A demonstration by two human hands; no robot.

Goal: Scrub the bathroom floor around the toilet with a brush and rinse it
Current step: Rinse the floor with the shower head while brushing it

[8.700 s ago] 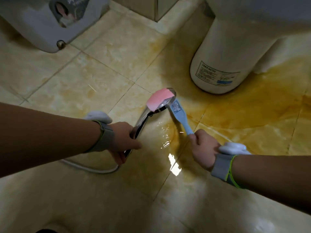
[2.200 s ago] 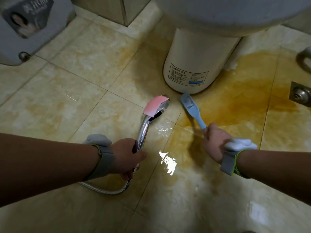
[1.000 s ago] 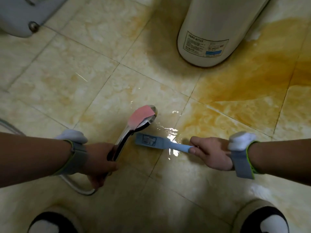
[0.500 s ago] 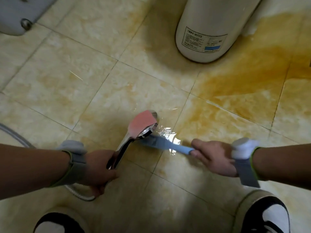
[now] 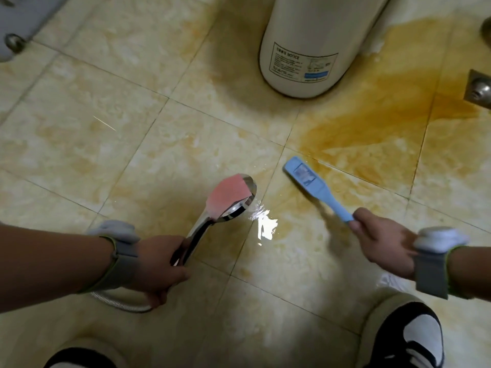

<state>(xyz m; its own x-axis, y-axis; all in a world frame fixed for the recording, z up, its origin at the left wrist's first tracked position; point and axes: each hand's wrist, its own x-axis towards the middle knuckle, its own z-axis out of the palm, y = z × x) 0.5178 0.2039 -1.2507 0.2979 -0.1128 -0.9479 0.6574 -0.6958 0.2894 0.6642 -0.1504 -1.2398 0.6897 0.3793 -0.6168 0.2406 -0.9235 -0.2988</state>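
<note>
the floor [image 5: 79,144] in front of the toilet base [image 5: 313,35] looks different from half a second ago. the brush [image 5: 313,185] lay crosswise then, with its head tucked under the shower head [image 5: 231,199]. it has since swung out to the right, and its head now sits at the near edge of the orange stain [image 5: 372,123]. my right hand [image 5: 382,243] has its fingers wrapped round the end of the blue handle. my left hand [image 5: 159,264] is closed round the chrome handle of the shower head, which hangs low and face down over a wet patch [image 5: 265,224]. i cannot tell whether water is running. i read this as the bristles wetted and a scrubbing stroke into the stain beginning. most of the stain, spreading far and right, looks untouched, so plenty remains.

around this, a grey appliance [image 5: 24,11] sits at the far left. my right shoe [image 5: 414,338] is near, just beside the wet tile, and the left shoe [image 5: 77,359] is at the near edge. a metal fitting [image 5: 481,88] stands at the right edge within the stain, and the hose [image 5: 119,305] loops under my left wrist. the toilet base crowds the far side of the stain, so the brush must work round its curve and round the fitting. the wet tile by my shoe may be slippery.
</note>
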